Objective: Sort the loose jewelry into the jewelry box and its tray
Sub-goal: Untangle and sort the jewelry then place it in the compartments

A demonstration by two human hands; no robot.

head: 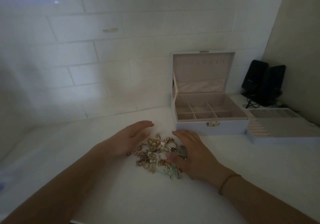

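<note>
A tangled heap of loose jewelry [155, 153], mostly gold with some pale green pieces, lies on the white table in front of me. My left hand [128, 137] cups its left side, fingers together and curved. On the pile's right side rests my right hand [192, 153], its thumb touching the pieces. Neither hand grips anything. Behind and to the right stands the pale blue jewelry box [211, 127], lid up, its beige compartments bare. The box's tray [280, 133], with ring rolls, lies to the right of the box.
A white brick wall [103, 50] rises close behind the table. Two black devices with cables [263, 83] stand in the far right corner. A thin bracelet circles my right wrist.
</note>
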